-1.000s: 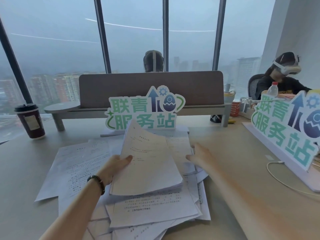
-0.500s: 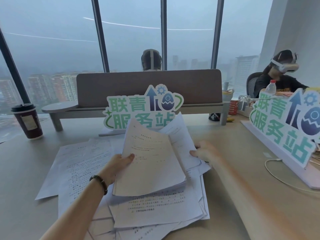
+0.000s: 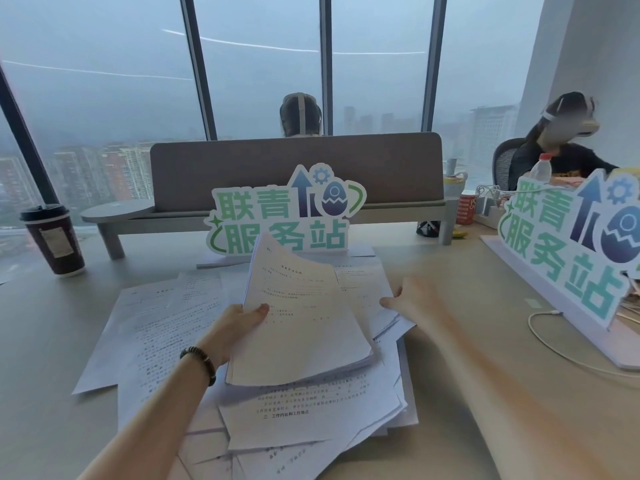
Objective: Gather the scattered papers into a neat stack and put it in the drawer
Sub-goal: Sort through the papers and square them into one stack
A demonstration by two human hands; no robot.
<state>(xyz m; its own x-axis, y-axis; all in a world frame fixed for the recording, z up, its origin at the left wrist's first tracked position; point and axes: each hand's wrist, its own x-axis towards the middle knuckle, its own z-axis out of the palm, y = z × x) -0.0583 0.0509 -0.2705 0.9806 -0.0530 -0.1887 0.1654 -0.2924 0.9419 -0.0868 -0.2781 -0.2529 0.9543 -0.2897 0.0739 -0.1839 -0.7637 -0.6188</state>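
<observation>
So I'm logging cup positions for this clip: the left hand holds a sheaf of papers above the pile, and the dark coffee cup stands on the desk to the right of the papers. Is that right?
Not quite. The head view shows the coffee cup on the desk to the left of the papers, near the window. The rest holds: the left hand holds a sheaf above the pile.

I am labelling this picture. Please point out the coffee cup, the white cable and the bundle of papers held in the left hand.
coffee cup [image 3: 55,242]: head view, on its dark side wall.
white cable [image 3: 554,351]: head view, on its curved loop.
bundle of papers [image 3: 304,327]: head view, middle of the top sheet.
</observation>
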